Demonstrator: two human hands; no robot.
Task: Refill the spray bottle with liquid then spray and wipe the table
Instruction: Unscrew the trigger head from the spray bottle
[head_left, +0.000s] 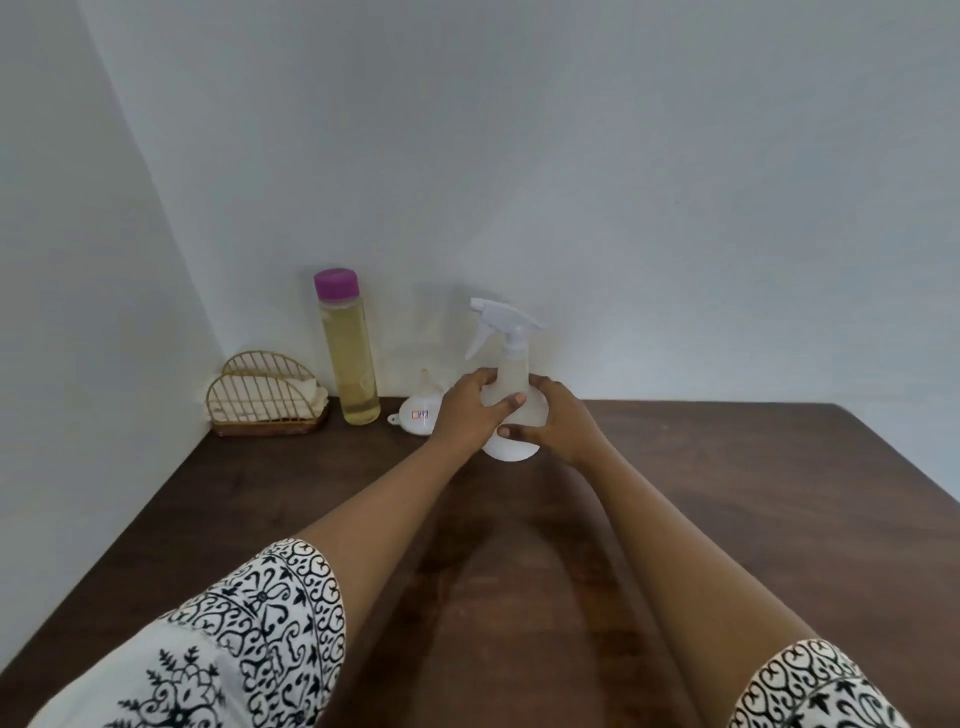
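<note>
Clamped from both sides around a round-bellied, translucent white plastic spray bottle: left hand curled round the left flank with the thumb laid across the front, right hand curled round the right flank with the thumb low on the belly, the two thumbs close together but not touching. Standing upright, base down on the dark brown wooden tabletop toward its far edge, with a white trigger head on top and the nozzle pointing left. Just behind the left hand and partly hidden by it, a small white plastic funnel, wide mouth down and spout up, with a small red and blue sticker on its side. Further left, near the funnel but apart from it, a tall clear cylindrical bottle with a purple cap, upright and nearly full of pale yellow liquid. Left again, in the corner, a gold wire napkin holder on a dark base, holding folded cream cloth. Behind all of it, plain pale grey walls meeting at the left. Nearest the camera, bare forearms reaching forward out of white sleeves printed with black scrollwork.
</note>
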